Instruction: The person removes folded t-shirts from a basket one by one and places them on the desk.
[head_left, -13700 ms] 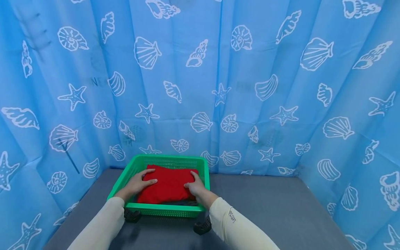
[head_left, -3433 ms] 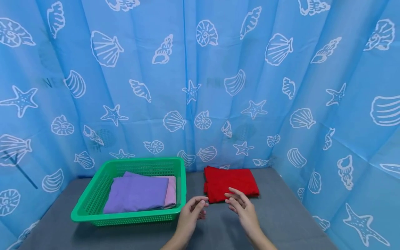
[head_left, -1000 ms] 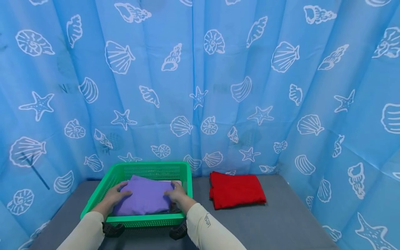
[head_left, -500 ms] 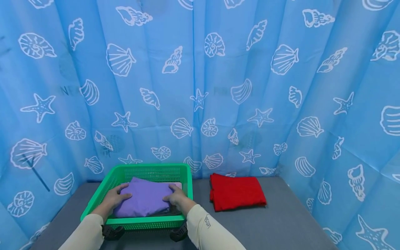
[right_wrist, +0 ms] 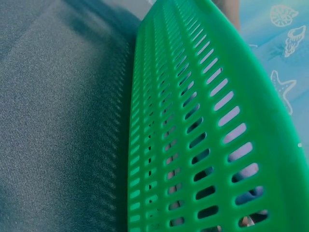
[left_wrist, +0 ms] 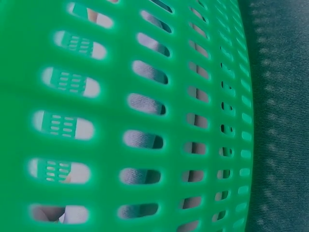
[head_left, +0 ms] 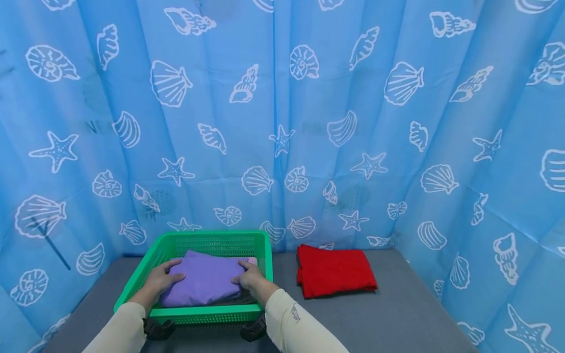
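A folded purple cloth (head_left: 205, 278) lies in a green plastic basket (head_left: 194, 312). At its left edge my left hand (head_left: 160, 280) grips it, thumb on top. My right hand (head_left: 252, 278) holds the opposite edge the same way. Part of a folded pink cloth (head_left: 252, 261) shows behind the purple one, and something dark shows beneath. Both wrist views mostly show the slotted basket wall (left_wrist: 106, 116), with the hands largely hidden.
To the right of the basket, a folded red cloth (head_left: 336, 272) lies on the grey table (head_left: 353, 323). A blue curtain (head_left: 282, 122) with white shell prints surrounds the back and sides.
Earlier the red cloth was held in the basket; now it lies on the table at right. My hands have moved from beside it to the purple cloth, barely shifting in the last second.
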{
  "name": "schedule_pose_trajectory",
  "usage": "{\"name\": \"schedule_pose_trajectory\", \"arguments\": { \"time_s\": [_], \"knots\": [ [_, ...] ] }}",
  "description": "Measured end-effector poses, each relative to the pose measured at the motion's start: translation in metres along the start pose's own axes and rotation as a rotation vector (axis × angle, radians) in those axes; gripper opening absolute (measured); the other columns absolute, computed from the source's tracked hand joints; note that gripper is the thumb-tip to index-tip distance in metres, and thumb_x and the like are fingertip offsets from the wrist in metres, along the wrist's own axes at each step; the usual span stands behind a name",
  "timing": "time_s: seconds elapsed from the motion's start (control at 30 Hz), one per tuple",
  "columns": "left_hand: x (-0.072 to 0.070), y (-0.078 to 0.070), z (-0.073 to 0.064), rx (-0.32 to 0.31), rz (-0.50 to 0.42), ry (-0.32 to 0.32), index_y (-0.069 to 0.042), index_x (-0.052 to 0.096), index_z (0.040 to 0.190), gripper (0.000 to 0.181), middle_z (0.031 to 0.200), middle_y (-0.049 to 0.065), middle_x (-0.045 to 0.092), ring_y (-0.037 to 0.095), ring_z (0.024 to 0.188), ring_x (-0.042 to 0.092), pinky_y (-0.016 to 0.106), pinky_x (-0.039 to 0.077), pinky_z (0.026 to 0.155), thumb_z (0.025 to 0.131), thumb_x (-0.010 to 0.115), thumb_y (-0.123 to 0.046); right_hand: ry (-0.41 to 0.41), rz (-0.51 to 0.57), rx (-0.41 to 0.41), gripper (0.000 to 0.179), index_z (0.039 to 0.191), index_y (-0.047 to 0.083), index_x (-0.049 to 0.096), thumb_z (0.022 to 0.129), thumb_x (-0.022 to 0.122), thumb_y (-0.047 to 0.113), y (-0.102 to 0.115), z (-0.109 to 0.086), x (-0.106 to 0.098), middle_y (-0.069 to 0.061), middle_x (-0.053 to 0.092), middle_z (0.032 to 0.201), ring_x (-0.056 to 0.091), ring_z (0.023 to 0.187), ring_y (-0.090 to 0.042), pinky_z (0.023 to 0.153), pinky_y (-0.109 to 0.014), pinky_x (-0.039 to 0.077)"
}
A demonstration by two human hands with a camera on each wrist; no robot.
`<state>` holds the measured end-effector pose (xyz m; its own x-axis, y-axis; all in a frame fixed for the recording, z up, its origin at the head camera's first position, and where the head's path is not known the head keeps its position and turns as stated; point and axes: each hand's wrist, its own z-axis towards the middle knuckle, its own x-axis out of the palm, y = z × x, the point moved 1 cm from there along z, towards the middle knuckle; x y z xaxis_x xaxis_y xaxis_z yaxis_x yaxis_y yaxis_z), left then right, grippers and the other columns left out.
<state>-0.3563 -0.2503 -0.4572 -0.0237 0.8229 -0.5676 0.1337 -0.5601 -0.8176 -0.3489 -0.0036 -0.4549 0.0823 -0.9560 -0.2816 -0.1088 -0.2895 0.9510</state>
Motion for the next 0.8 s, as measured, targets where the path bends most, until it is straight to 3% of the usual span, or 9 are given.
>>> {"name": "schedule_pose_trajectory", "arguments": {
  "time_s": [0.33, 0.6, 0.8],
  "knots": [
    [-0.004, -0.011, -0.002, 0.07, 0.062, -0.054, 0.0, 0.04, 0.133, 0.057, 0.134, 0.033, 0.029, 0.05, 0.12, 0.025, 0.057, 0.031, 0.091, 0.084, 0.063, -0.016, -0.012, 0.01, -0.035, 0.06, 0.129, 0.002, 0.047, 0.074, 0.066, -0.007, 0.004, 0.002, -0.005, -0.028, 0.035, 0.131, 0.04, 0.114, -0.041, 0.08, -0.036, 0.047],
    [-0.007, -0.015, -0.003, 0.062, 0.065, -0.087, -0.003, 0.041, 0.134, 0.057, 0.133, 0.032, 0.031, 0.049, 0.118, 0.028, 0.057, 0.032, 0.09, 0.084, 0.064, -0.018, -0.015, 0.046, -0.068, 0.061, 0.131, 0.005, 0.046, 0.074, 0.065, -0.009, 0.007, 0.003, -0.007, -0.028, 0.034, 0.132, 0.044, 0.111, -0.039, 0.073, -0.034, 0.049],
    [-0.011, -0.013, -0.005, 0.095, 0.117, -0.116, -0.004, 0.043, 0.133, 0.057, 0.129, 0.033, 0.036, 0.049, 0.114, 0.033, 0.056, 0.034, 0.087, 0.083, 0.065, -0.021, -0.025, 0.113, -0.072, 0.062, 0.132, 0.009, 0.046, 0.075, 0.063, -0.009, 0.01, 0.002, -0.006, -0.025, 0.032, 0.135, 0.044, 0.112, -0.039, 0.073, -0.035, 0.049]
  ]
}}
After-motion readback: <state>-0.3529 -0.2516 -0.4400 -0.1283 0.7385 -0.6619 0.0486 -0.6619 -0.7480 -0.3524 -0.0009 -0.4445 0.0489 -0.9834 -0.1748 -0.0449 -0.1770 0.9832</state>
